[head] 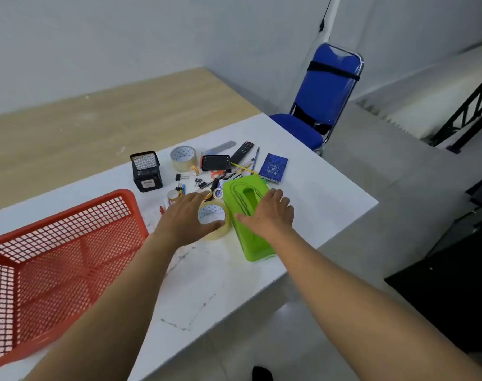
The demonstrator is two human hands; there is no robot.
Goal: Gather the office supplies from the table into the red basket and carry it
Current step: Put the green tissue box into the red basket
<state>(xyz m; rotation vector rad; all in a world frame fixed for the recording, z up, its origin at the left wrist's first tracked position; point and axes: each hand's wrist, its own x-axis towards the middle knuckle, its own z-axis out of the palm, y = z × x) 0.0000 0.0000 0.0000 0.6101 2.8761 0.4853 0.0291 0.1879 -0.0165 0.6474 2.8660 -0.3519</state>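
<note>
Left hand (183, 220) touches tape ring (221, 234); right hand (271, 214) on (glossy) box (255, 243).

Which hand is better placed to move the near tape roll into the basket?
Left. The left hand rests on the tape roll, and the basket is to the left of it. The right hand lies on the green box.

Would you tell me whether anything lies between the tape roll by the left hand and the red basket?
Nothing tall: between the tape roll and the red basket lies bare white table and one small orange item, partly hidden by the left hand.
</note>
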